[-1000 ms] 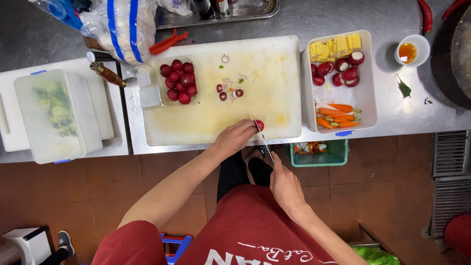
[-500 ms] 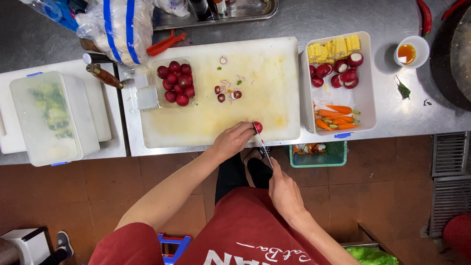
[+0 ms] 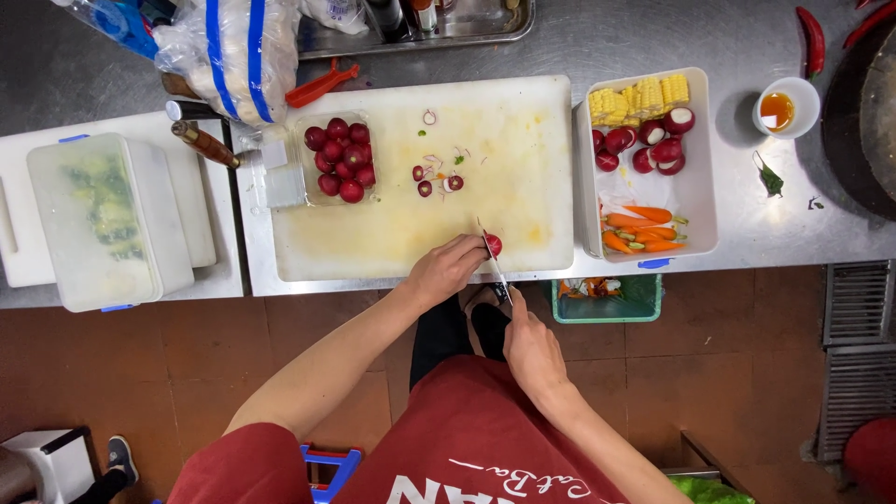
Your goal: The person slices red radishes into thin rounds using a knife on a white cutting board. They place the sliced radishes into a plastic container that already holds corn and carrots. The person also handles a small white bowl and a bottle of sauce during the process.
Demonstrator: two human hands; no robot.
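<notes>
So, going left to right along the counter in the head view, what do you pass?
Lidded clear container → tub of whole radishes → white cutting board → radish held by left hand → white tray of vegetables → small sauce cup.

Grey steel worktop (image 3: 653,37), bearing large white plastic cutting board (image 3: 373,238), white rectangular tray (image 3: 702,187), small white sauce cup (image 3: 779,107), red chili pepper (image 3: 814,39), lidded translucent box (image 3: 103,219)
</notes>
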